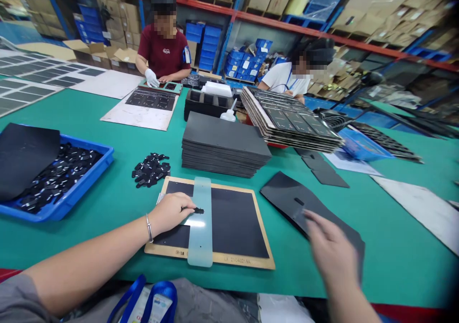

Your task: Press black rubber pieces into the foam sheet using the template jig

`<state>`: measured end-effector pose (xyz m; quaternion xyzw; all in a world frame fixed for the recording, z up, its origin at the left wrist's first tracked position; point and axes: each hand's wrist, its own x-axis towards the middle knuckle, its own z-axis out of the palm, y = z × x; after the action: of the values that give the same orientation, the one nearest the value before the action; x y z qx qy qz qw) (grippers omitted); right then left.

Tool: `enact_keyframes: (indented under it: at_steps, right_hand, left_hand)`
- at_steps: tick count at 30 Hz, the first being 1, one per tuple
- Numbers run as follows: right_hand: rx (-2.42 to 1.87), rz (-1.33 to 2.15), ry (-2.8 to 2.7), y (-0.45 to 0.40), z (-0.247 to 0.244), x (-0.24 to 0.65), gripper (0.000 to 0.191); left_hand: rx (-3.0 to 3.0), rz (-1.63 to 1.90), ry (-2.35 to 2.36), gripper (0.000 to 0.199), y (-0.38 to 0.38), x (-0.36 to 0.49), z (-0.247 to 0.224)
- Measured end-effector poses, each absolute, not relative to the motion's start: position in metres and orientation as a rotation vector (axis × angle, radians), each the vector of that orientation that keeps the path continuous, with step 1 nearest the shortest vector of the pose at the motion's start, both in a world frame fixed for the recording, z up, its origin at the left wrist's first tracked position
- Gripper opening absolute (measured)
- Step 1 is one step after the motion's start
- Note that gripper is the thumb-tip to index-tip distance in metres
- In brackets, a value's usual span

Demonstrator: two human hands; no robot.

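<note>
My left hand (175, 212) pinches a small black tab (198, 210) over a translucent pale-green strip (201, 239). The strip lies across a black sheet (236, 222) set in a light wooden frame board (247, 263). Slightly blurred, my right hand (332, 244) is above a fanned pile of dark sheets (287, 189) to the right. Its fingertips are pressed together at a faint clear piece too smeared to name. A cut-out or black mark shows on the top sheet beside them. Beyond the board lies a heap of similar black tabs (150, 170).
A blue tray (107, 158) of black tabs, partly covered by a dark sheet, stands left. Behind the board are a stack of dark sheets (222, 146), a white bottle (228, 115) and stacked panels (290, 117). Two people sit across the green table (89, 246).
</note>
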<state>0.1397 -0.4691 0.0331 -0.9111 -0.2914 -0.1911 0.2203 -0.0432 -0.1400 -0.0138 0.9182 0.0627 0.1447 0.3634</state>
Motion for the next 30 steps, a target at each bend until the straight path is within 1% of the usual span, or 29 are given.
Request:
enact_keyframes:
  at_steps: [2,3,4,6,7,10,21,30]
  right_hand:
    - [-2.440,-0.290,-1.306,-0.406,0.027,0.120,0.039]
    - [-2.420,-0.183,-1.520,-0.378,0.024,0.109,0.043]
    - [-2.401,-0.075,-1.678,-0.355,0.021,0.099,0.051]
    - [-2.379,0.095,-1.868,-0.327,0.015,0.085,0.062]
    - [-2.381,0.153,-1.908,-0.321,0.012,0.082,0.065]
    - [-2.417,0.224,-1.922,-0.320,0.008,0.083,0.066]
    - [-2.436,0.277,-1.859,-0.323,0.008,0.085,0.067]
    - [-2.463,0.323,-1.828,-0.322,0.008,0.082,0.067]
  left_hand:
    - [2.381,0.395,0.158,0.018,-0.141,-0.044,-0.015]
    - [2.388,0.405,0.161,0.018,-0.141,-0.044,-0.016]
    - [2.394,0.410,0.163,0.018,-0.142,-0.044,-0.016]
    - [2.406,0.412,0.165,0.017,-0.142,-0.045,-0.016]
    - [2.417,0.404,0.158,0.017,-0.143,-0.044,-0.016]
    - [2.466,0.375,0.121,0.018,-0.145,-0.041,-0.015]
    - [2.645,0.366,-0.027,0.022,-0.152,-0.035,-0.022]
    - [2.808,0.172,-0.033,0.023,-0.150,-0.028,-0.017]
